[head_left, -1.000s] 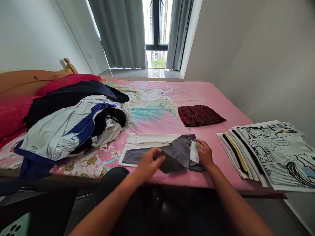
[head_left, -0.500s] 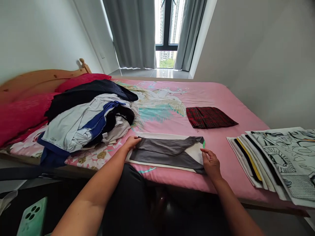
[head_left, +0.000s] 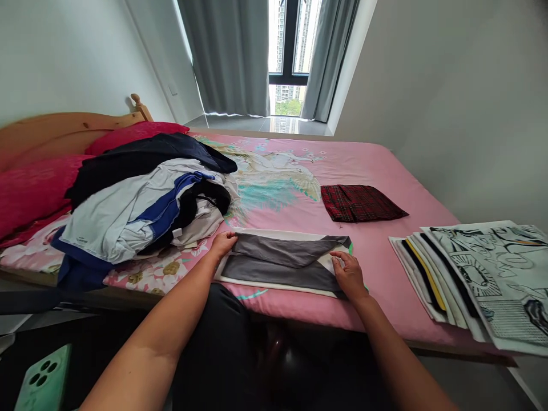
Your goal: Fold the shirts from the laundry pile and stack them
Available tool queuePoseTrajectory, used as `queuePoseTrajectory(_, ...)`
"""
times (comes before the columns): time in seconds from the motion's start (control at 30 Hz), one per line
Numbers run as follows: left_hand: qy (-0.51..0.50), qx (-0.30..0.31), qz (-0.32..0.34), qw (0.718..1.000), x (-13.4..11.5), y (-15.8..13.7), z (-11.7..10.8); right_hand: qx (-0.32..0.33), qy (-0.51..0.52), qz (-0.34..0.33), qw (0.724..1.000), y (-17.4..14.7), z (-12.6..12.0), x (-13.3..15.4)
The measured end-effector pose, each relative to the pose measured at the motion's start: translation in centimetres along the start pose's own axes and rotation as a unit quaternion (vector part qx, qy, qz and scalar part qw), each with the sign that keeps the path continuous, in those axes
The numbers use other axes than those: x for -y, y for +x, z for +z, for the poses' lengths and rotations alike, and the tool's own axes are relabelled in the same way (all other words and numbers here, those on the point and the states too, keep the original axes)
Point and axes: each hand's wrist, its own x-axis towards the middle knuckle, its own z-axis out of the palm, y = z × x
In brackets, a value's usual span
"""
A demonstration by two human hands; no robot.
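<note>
In front of me a folded grey and cream garment (head_left: 278, 260) lies as a long strip along the near edge of the bed. Grey fabric covers most of its top, with cream showing along the edges and a bit of green trim at its right end. My left hand (head_left: 223, 244) pinches its far left corner. Over the right end is my right hand (head_left: 350, 275), its thumb and fingers slightly apart, touching or just above the cream patch; exact contact is unclear.
A heap of loose clothes (head_left: 124, 211) sits on the left by red pillows (head_left: 38, 182). Folded red plaid cloth (head_left: 362, 202) lies farther back on the pink bed sheet (head_left: 377, 257). Folded garments (head_left: 483, 274) are stacked at right. A green phone (head_left: 43, 379) is lower left.
My right hand has moved left from the garment's right edge onto its cream patch. My left hand stays at the left corner. The whole view has shifted slightly.
</note>
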Motion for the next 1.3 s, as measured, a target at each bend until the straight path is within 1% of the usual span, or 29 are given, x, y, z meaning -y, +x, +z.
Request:
queuePoseTrajectory(0.17, 0.08, -0.024, 0.029, 0.996, 0.0, 0.5, -0.3, 0.006, -0.029, 0.017, 0.999, 0.3, 0.2, -0.4)
queuePoseTrajectory(0.23, 0.112, -0.042, 0.047, 0.992, -0.4, 0.3, -0.4, 0.006, -0.042, 0.018, 0.999, 0.5, 0.3, -0.5)
queuePoseTrajectory(0.33, 0.139, -0.056, 0.108, 0.983, -2.0, -0.8, -0.1, 0.004, -0.056, 0.016, 0.998, 1.3, 0.2, -0.6)
queuePoseTrajectory(0.4, 0.152, -0.033, 0.188, 0.97, -3.8, -2.4, 0.8, -0.001, -0.065, 0.016, 0.998, 2.3, 0.0, -0.8)
queuePoseTrajectory(0.43, 0.165, -0.013, 0.246, 0.955, -4.7, -3.4, 1.4, -0.002, -0.07, 0.016, 0.997, 2.8, -0.2, -0.9)
queuePoseTrajectory(0.47, 0.184, 0.009, 0.309, 0.933, -5.7, -4.6, 2.3, -0.001, -0.077, 0.014, 0.997, 3.4, -0.3, -1.1)
queuePoseTrajectory(0.53, 0.233, 0.047, 0.428, 0.872, -7.2, -7.3, 4.3, 0.012, -0.093, 0.004, 0.996, 4.7, -0.5, -1.5)
queuePoseTrajectory(0.57, 0.258, 0.061, 0.467, 0.843, -7.8, -8.6, 5.4, 0.023, -0.101, -0.005, 0.995, 5.3, -0.6, -1.7)
queuePoseTrajectory(0.6, 0.282, 0.072, 0.492, 0.821, -8.3, -9.8, 6.5, 0.037, -0.11, -0.015, 0.993, 5.9, -0.6, -1.9)
queuePoseTrajectory(0.63, 0.303, 0.079, 0.505, 0.804, -8.6, -10.9, 7.6, 0.052, -0.118, -0.025, 0.991, 6.4, -0.6, -2.1)
queuePoseTrajectory(0.67, 0.321, 0.083, 0.511, 0.793, -8.7, -11.7, 8.6, 0.067, -0.126, -0.033, 0.989, 6.9, -0.6, -2.3)
queuePoseTrajectory(0.7, 0.333, 0.082, 0.51, 0.789, -8.8, -12.3, 9.5, 0.082, -0.134, -0.038, 0.987, 7.3, -0.5, -2.5)
queuePoseTrajectory(0.8, 0.347, 0.068, 0.487, 0.799, -8.7, -12.8, 11.4, 0.121, -0.156, -0.039, 0.98, 8.4, -0.5, -2.7)
queuePoseTrajectory(0.97, 0.353, 0.061, 0.458, 0.814, -8.6, -11.9, 12.9, 0.173, -0.181, -0.025, 0.968, 9.4, -0.5, -2.6)
queuePoseTrajectory(1.13, 0.322, 0.058, 0.44, 0.836, -8.8, -11.5, 13.2, 0.194, -0.191, -0.015, 0.962, 9.9, -0.4, -2.5)
queuePoseTrajectory(1.3, 0.307, 0.079, 0.413, 0.854, -9.1, -11.1, 12.7, 0.193, -0.188, -0.006, 0.963, 10.1, -0.5, -2.5)
